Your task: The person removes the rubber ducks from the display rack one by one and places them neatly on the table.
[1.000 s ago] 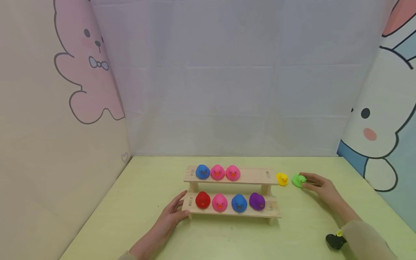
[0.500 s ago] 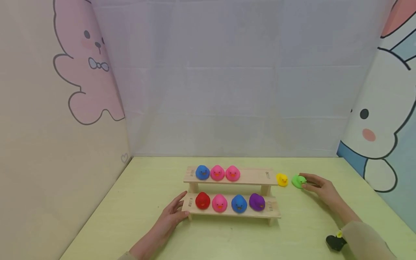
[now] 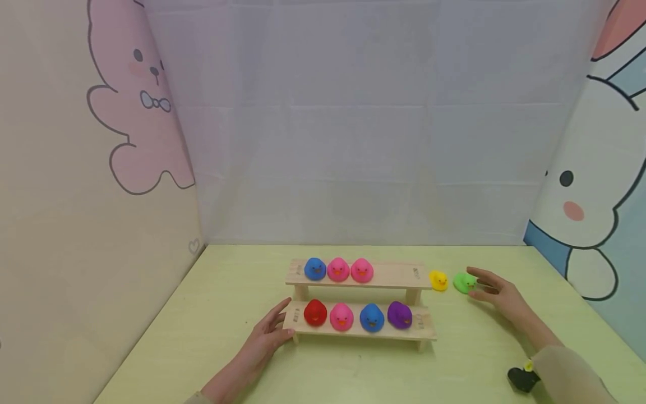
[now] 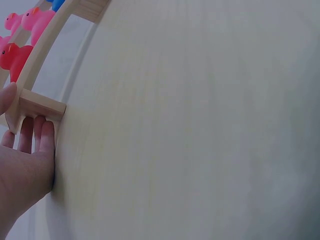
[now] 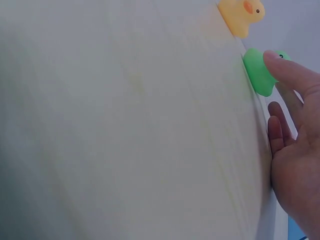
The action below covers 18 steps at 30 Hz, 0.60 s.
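Observation:
A two-tier wooden stand [image 3: 398, 272] bears small rubber ducks. My left hand [image 3: 262, 341] holds the left end of its lower shelf, thumb in front and fingers behind; the left wrist view shows the fingertips at the stand's leg [image 4: 42, 104]. On the table right of the stand sits a green rubber duck [image 3: 462, 283]. My right hand [image 3: 504, 298] is beside it, thumb and fingers spread apart around its right side. In the right wrist view the thumb [image 5: 280, 67] overlaps the green duck. A yellow duck [image 3: 438, 281] sits just left of the green one.
Blue [image 3: 315, 269] and pink ducks line the upper shelf's left part. Red [image 3: 315, 312], pink, blue and purple [image 3: 400, 315] ducks line the lower shelf. A black duck [image 3: 522, 380] lies by the right sleeve [image 3: 567, 370]. Cloth walls with cartoon animals enclose the table.
My right hand's fingers have spread slightly, away from the green duck, which stays on the table. My left hand stays at the stand's end.

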Each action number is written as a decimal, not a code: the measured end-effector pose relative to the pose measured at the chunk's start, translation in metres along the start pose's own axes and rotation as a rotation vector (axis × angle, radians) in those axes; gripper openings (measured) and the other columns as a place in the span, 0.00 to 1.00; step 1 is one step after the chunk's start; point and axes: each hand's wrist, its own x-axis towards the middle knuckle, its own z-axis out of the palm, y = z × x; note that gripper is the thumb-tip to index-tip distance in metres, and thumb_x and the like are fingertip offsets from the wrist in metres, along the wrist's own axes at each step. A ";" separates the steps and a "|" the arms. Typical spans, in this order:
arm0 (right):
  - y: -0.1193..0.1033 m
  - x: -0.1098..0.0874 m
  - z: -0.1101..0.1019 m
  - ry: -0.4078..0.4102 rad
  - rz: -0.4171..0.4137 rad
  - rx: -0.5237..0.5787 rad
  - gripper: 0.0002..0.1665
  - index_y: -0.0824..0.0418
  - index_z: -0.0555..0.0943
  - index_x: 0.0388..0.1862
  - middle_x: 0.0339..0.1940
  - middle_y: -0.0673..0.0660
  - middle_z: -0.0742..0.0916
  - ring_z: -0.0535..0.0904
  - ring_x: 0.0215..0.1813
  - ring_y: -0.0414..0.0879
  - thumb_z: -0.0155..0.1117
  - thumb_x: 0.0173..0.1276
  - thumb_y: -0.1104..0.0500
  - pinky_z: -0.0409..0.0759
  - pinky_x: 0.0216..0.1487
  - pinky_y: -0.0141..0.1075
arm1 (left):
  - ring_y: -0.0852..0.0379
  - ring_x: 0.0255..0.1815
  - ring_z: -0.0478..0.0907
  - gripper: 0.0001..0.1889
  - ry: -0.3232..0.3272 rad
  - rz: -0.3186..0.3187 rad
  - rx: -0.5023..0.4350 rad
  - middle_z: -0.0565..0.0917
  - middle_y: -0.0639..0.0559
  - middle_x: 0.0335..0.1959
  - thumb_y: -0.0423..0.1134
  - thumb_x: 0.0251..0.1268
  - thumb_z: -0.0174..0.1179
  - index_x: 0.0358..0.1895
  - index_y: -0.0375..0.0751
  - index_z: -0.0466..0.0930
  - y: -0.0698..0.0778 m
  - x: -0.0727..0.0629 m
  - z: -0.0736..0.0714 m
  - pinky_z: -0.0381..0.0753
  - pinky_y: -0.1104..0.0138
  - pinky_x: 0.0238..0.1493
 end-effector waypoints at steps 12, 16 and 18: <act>0.001 0.002 0.000 0.014 -0.057 0.010 0.36 0.65 0.67 0.71 0.68 0.65 0.73 0.66 0.57 0.30 0.66 0.69 0.54 0.65 0.50 0.17 | 0.49 0.59 0.71 0.40 -0.006 0.006 -0.001 0.68 0.38 0.64 0.33 0.63 0.63 0.77 0.45 0.54 0.001 0.000 0.000 0.71 0.63 0.57; -0.002 0.004 -0.001 0.005 -0.046 0.004 0.36 0.66 0.65 0.72 0.68 0.67 0.71 0.69 0.62 0.50 0.65 0.70 0.55 0.70 0.51 0.23 | 0.49 0.59 0.71 0.40 0.002 0.003 0.009 0.68 0.38 0.64 0.33 0.63 0.63 0.77 0.45 0.54 0.000 0.000 0.000 0.71 0.63 0.57; -0.007 0.005 -0.002 0.007 -0.041 -0.001 0.36 0.67 0.65 0.72 0.68 0.69 0.70 0.67 0.63 0.60 0.64 0.70 0.55 0.72 0.54 0.34 | 0.49 0.59 0.72 0.40 0.003 0.002 0.007 0.68 0.38 0.64 0.33 0.63 0.63 0.77 0.44 0.54 -0.001 0.000 0.000 0.71 0.63 0.57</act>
